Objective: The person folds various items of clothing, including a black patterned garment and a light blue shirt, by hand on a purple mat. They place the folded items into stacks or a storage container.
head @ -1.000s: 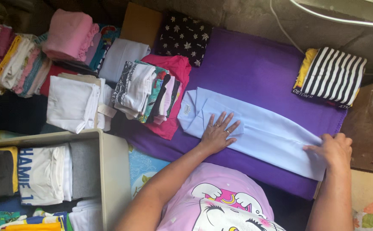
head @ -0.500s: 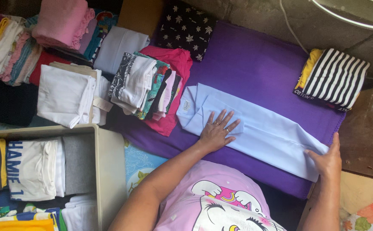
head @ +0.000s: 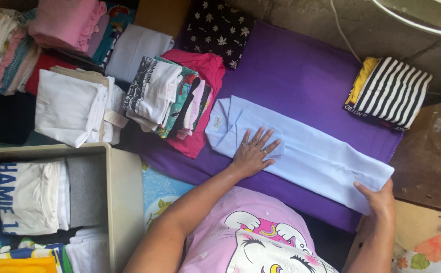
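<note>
Right hand [head: 379,199]: since a second ago it has slid from on top of the shirt's [head: 306,151] hem to its near corner; fingers now curled under the edge, gripping it, so that end looks ready to lift.
Left hand [head: 253,151]: unmoved, fingers spread flat, pinning the collar end.
Shirt: pale blue, folded into a long strip, lying across your purple cloth [head: 301,76].
Bin [head: 122,202]: near left, holds folded tops.
Folded stack [head: 167,103]: just beside the collar, crowding it.
Striped bundle [head: 389,91]: far right, well apart.
</note>
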